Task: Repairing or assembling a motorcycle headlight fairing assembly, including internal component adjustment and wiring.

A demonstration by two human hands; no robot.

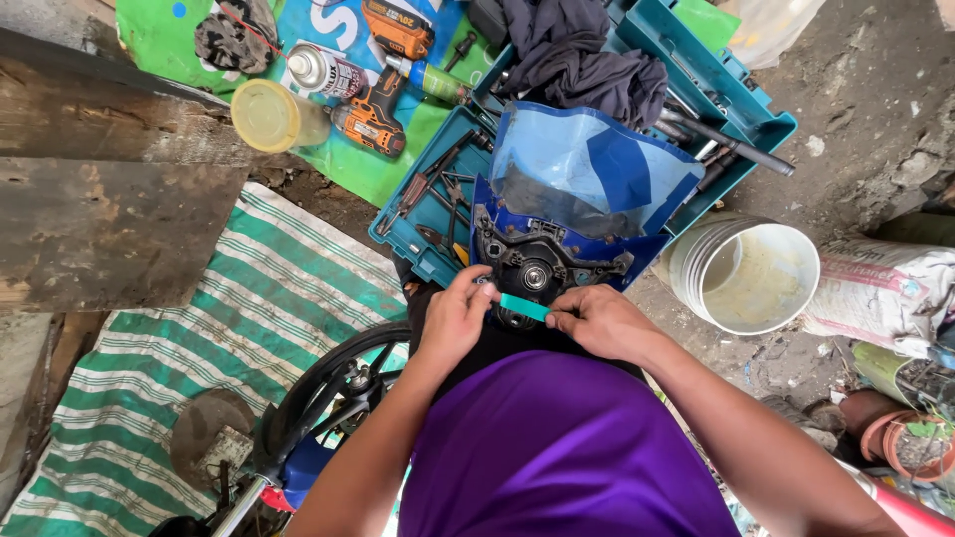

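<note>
The person in the purple shirt is bent over a blue motorcycle headlight cowl (557,214), which sits against their lap with its dark plastic back (537,264) turned up and its tinted blue windscreen (587,164) pointing away. Both hands meet at the near edge of that dark housing. The left hand (456,316) is curled, its fingertips pressed together on the left end of a small teal strip (524,307); the right hand (597,320) pinches the other end between thumb and forefinger. The strip lies slantwise between the two hands, just below the round socket in the middle of the housing (what the strip is made of I cannot tell).

Beyond the cowl an open teal tool case (716,85) lies on the ground, with pliers and other hand tools in its near half and a dark cloth (577,55) bunched over the far half. To the left of it, on a green sheet (373,169), rest an orange and black cordless drill (376,104), a spray can (323,70) and a jar with a yellow lid (267,115). A white bucket (751,273) stands just right of the cowl, on bare dirt. A green and white striped mat (199,338) covers the ground at left, beside weathered planks (99,199), and a black spoked wheel (338,383) shows under the person's left arm.
</note>
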